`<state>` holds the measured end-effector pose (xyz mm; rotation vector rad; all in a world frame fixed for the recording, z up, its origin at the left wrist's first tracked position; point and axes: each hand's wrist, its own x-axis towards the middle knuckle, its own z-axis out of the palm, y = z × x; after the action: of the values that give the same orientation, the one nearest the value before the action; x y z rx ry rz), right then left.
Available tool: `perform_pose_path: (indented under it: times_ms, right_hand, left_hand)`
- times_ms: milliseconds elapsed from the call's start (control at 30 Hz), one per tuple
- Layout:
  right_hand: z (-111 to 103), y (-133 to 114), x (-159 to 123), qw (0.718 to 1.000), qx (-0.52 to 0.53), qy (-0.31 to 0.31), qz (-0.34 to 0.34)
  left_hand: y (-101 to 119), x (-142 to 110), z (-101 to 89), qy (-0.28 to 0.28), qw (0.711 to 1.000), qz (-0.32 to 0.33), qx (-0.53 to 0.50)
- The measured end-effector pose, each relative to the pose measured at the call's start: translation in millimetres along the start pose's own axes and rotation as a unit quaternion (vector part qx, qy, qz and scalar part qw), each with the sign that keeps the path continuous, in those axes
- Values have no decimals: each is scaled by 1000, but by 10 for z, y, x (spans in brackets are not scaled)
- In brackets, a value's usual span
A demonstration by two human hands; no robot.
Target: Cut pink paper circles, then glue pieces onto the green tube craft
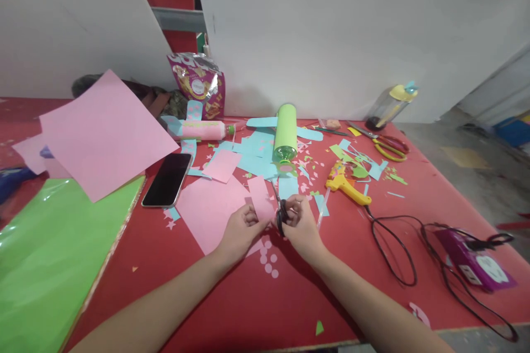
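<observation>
My left hand (241,231) pinches the lower end of a narrow pink paper strip (260,196). Close beside it, my right hand (301,226) grips small scissors with black handles (281,215), blades pointing away from me along the strip's right side. Whether the blades touch the paper is hard to tell. Several small pink paper circles (268,258) lie on the red table (232,309) just below my hands. A larger pink sheet (202,209) lies under my left hand. Beyond my hands lies a green-wrapped bottle (285,132) with blue paper wings.
At left are a phone (168,179), a green sheet (53,259) and large pink paper (110,132). A pink-wrapped bottle (202,130) and snack bag (201,83) stand behind. Right are a yellow glue gun (348,187), its cord, a purple power strip (476,259) and larger scissors (389,146).
</observation>
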<state>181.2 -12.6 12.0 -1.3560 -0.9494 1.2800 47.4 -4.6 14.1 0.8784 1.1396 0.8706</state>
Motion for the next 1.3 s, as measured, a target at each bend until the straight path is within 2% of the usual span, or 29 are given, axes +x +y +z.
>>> perform_pose_path:
  times_ms: [267,667,767,867,1100,1300]
  right_hand:
    - [-7,-11,4,1000,7,1,1]
    - [-1,-21,12,1000,10,-1,10]
    - [2,-29,12,1000,13,-2,8]
    - [8,-43,8,1000,15,1,9]
    - [6,-60,0,998,63,-20,21]
    - [5,-58,1,999,35,-24,32]
  left_hand:
    - [-36,29,4,-10,1000,22,-18]
    - [-2,18,6,-11,999,29,24]
    - [2,19,5,-28,999,36,18]
    - [3,18,11,-45,998,32,2]
    - [9,20,29,-43,999,20,-9]
    - [47,1,22,-56,998,22,25]
